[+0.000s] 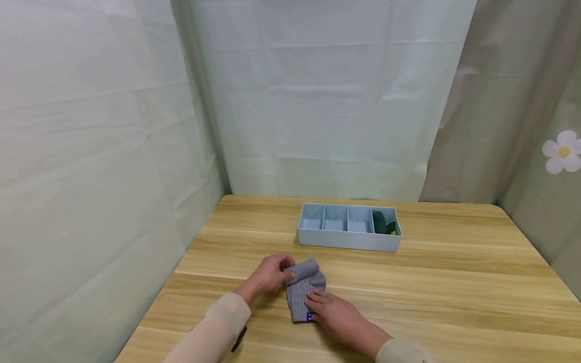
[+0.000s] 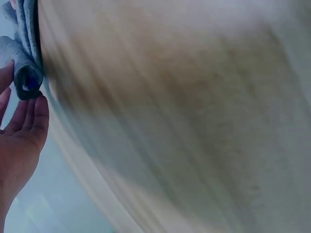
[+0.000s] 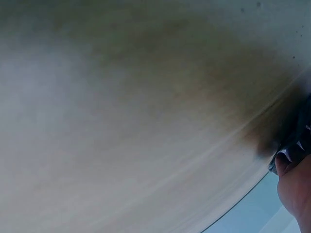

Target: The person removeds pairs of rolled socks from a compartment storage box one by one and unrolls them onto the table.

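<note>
A grey ribbed sock [image 1: 301, 297] lies on the wooden table, its far end rolled into a thick fold and a small blue label at its near edge. My left hand [image 1: 272, 272] pinches the left end of that roll between thumb and fingers. In the left wrist view the rolled sock [image 2: 28, 73] shows its spiral end, with fingertips of the left hand [image 2: 24, 128] right under it. From the near right, my right hand [image 1: 336, 315] rests on the flat ribbed part, fingers extended and pressing on it. The right wrist view catches only part of this hand [image 3: 294, 182] at its edge.
Beyond the sock stands a light blue box [image 1: 349, 240] with several compartments in a row. Its rightmost compartment holds a dark green item [image 1: 380, 222]. The wooden table [image 1: 476, 281] has rounded corners, and pale curtains [image 1: 335, 90] hang behind and beside it.
</note>
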`<state>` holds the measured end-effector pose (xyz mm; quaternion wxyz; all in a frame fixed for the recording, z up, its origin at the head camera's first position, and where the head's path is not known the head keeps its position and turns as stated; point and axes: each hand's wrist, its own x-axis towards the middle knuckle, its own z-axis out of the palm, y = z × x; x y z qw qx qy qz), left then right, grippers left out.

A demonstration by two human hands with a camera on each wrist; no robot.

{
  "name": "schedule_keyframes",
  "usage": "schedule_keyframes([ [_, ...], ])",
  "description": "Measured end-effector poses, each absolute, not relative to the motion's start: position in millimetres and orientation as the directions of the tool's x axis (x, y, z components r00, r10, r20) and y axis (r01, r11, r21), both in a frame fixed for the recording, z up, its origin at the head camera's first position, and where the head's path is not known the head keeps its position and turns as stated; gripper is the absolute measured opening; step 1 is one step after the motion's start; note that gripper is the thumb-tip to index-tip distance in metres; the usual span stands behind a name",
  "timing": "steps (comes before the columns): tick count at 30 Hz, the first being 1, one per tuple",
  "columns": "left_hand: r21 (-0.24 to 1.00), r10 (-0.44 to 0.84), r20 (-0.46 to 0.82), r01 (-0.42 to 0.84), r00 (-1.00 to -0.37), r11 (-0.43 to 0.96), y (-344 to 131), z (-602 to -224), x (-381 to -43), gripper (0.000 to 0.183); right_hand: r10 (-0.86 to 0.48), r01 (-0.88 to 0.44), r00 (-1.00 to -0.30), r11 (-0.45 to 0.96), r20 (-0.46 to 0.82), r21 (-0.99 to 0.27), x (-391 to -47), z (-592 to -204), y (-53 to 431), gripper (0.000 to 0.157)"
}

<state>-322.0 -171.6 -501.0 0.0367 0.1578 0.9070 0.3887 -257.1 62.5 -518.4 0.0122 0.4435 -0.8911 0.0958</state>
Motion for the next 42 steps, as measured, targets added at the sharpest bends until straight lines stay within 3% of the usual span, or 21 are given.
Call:
schedule_keyframes([
  [5,0.644,0.355,0.179,0.381,-0.918,0.663,-175.2,-504.9,-320.8,0.016,-0.790,-0.791,-0.607,0.591,0.084,-0.160,-259.8,-518.6,62.5,0.039],
  [9,0.581,0.399,0.197,0.434,-0.896,0.688,-175.7,-505.2,-320.2,0.022,-0.791,-0.791,-0.607,0.591,0.079,-0.157,-260.8,-518.5,62.6,0.038],
  [14,0.579,0.394,0.166,0.412,-0.904,0.703,-172.4,-507.2,-321.1,0.030,-0.794,-0.795,-0.602,0.586,0.085,-0.158,-260.5,-518.7,63.2,0.038],
  [24,0.593,0.280,0.215,0.353,-0.936,0.724,-172.4,-507.6,-324.0,0.018,-0.794,-0.799,-0.599,0.584,0.106,-0.142,-258.7,-518.2,63.1,0.038],
  [32,0.614,0.208,0.186,0.279,-0.960,0.739,-170.7,-504.6,-326.4,0.023,-0.799,-0.807,-0.590,0.576,0.119,-0.132,-260.9,-520.5,63.1,0.038],
  [37,0.611,0.242,0.219,0.326,-0.945,0.722,-170.8,-504.6,-326.8,0.019,-0.794,-0.798,-0.599,0.584,0.100,-0.145,-261.3,-521.1,63.0,0.038],
  [42,0.503,0.331,0.242,0.410,-0.912,0.761,-171.7,-505.9,-327.2,0.021,-0.787,-0.792,-0.609,0.595,0.096,-0.138,-260.9,-521.0,62.9,0.038],
])
